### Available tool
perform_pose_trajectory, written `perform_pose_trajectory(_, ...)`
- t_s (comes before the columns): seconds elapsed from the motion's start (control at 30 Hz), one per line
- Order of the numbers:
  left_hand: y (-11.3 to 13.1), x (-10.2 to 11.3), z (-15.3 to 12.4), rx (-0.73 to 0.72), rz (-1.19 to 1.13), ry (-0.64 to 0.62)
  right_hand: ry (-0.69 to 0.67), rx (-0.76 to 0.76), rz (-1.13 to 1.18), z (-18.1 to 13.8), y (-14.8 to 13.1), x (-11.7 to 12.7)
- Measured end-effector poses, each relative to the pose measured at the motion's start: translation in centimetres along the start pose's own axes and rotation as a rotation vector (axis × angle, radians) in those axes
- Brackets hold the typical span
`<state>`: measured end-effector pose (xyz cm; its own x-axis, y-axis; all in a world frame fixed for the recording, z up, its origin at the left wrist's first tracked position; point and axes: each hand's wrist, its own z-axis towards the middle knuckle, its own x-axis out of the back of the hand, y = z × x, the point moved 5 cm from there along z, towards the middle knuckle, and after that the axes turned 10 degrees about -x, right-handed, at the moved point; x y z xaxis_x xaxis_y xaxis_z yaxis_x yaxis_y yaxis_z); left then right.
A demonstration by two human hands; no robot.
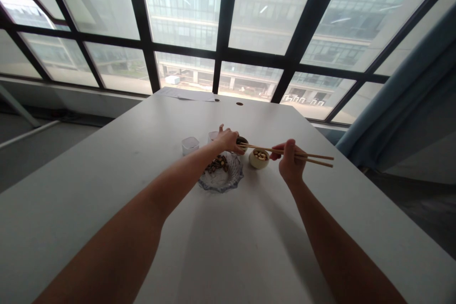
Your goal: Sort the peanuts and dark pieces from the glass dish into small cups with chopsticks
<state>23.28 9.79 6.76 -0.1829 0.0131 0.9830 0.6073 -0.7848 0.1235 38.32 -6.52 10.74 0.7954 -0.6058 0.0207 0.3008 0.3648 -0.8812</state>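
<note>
My right hand (292, 164) is closed around a pair of wooden chopsticks (309, 157). Their tips point left, reaching into a small bowl (245, 147) with dark contents. Thumb and fingers of my left hand (228, 140) grip that bowl at its left side, partly hiding it. Just nearer to me stands a small cream bowl (259, 164) of pale nuts. A scalloped clear glass dish (228, 185) lies below my left wrist, with brown nut-like pieces (219, 165) in it; my forearm covers its left part.
Two clear plastic cups stand beyond the dish: one cup (190, 145) to the left, another cup (213, 136) partly behind my left hand. Papers (185, 94) lie at the far end of the white table (221, 247). A blue curtain (402, 80) hangs at right, beside the windows.
</note>
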Motion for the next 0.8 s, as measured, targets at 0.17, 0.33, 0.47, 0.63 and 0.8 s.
perform_pose_trajectory(0.17, -0.8, 0.0, 0.1, 0.009, -0.023, -0.083, -0.292, -0.090, -0.013, -1.5, -1.0, -2.2)
perform_pose_trajectory(0.33, -1.7, 2.5, -4.0, -0.086, -0.116, 0.072, -0.531, -0.077, -0.105, -2.9, -0.8, -4.1)
perform_pose_trajectory(0.47, -3.8, 4.6, -10.6, -0.059, -0.157, 0.395, -0.575, -0.024, -0.158, -3.6, -0.9, -4.8)
perform_pose_trajectory(0.63, -7.6, 4.1, -18.4, 0.145, -0.156, 0.678, -0.405, -0.116, -0.030, -3.2, 0.3, -3.7)
perform_pose_trajectory(0.8, -10.0, 1.3, -21.4, 0.252, -0.199, 0.737, -0.400, -0.105, -0.027, -3.3, 1.2, -3.4)
